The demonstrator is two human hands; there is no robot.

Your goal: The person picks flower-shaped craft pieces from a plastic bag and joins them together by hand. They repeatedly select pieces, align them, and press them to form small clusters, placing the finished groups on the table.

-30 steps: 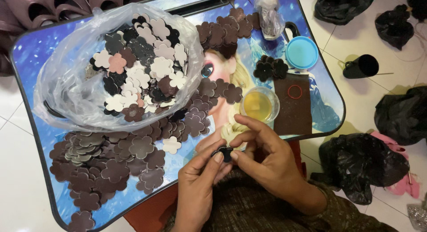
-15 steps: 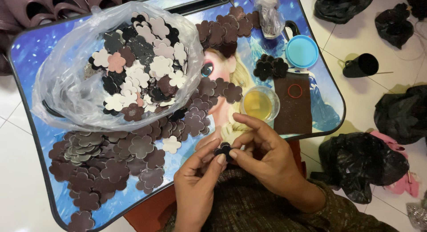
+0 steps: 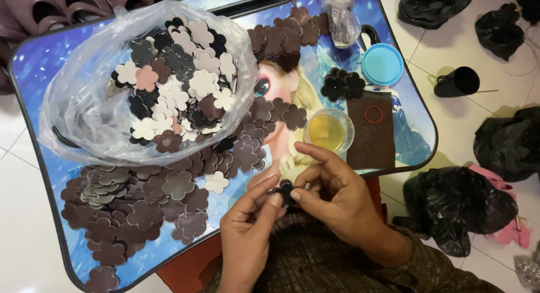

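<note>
A floor of pale square tiles [image 3: 500, 62] with thin grey joints lies under even light. Black plastic bags [image 3: 450, 206] sit scattered on it at the right, and dark stacked chairs [image 3: 67, 6] crowd the upper left corner

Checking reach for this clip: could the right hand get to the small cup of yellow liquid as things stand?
Probably yes: the cup of yellow liquid stands just beyond the right hand with nothing between, though its fingers now pinch a dark flower piece.

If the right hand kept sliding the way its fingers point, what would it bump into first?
The right hand points left, so it would probably first meet the left hand, whose fingertips already pinch the same small dark flower piece.
</note>
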